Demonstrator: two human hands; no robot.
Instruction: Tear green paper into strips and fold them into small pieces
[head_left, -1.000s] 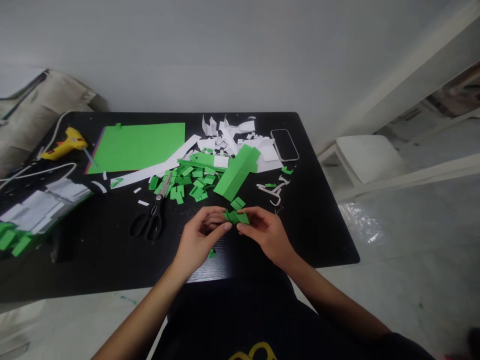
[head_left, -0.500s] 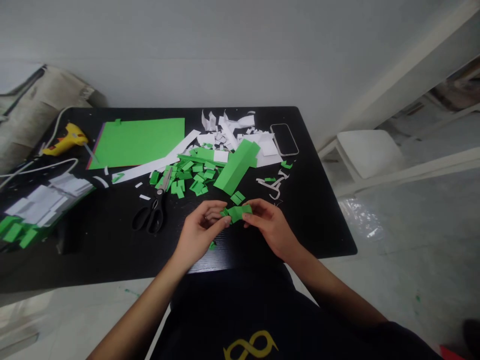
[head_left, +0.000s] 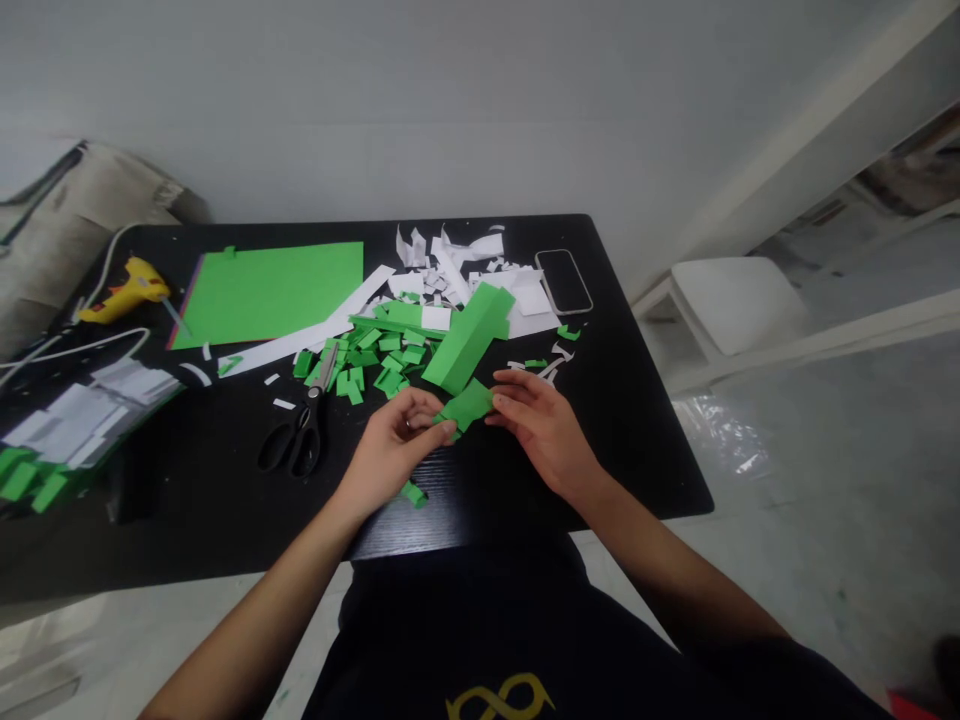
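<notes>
My left hand (head_left: 394,445) and my right hand (head_left: 541,422) both pinch a small folded green paper piece (head_left: 466,406) just above the black table (head_left: 187,500). The left fingers grip its left end, the right fingertips its right end. Right behind it lies a long folded green strip (head_left: 469,338), and to the left of that a heap of small green paper pieces (head_left: 375,362). One small green scrap (head_left: 414,493) lies on the table under my left wrist.
Black-handled scissors (head_left: 300,432) lie left of my hands. A large green sheet (head_left: 271,290), white paper scraps (head_left: 457,265) and a phone (head_left: 564,281) sit further back. A yellow glue gun (head_left: 124,290) with cord is at far left, above stacked white and green pieces (head_left: 67,425). A white chair (head_left: 739,305) stands right.
My hands moved slightly forward and lower with the green piece, which now looks more unfolded and flatter. The camera view shifted a little.
</notes>
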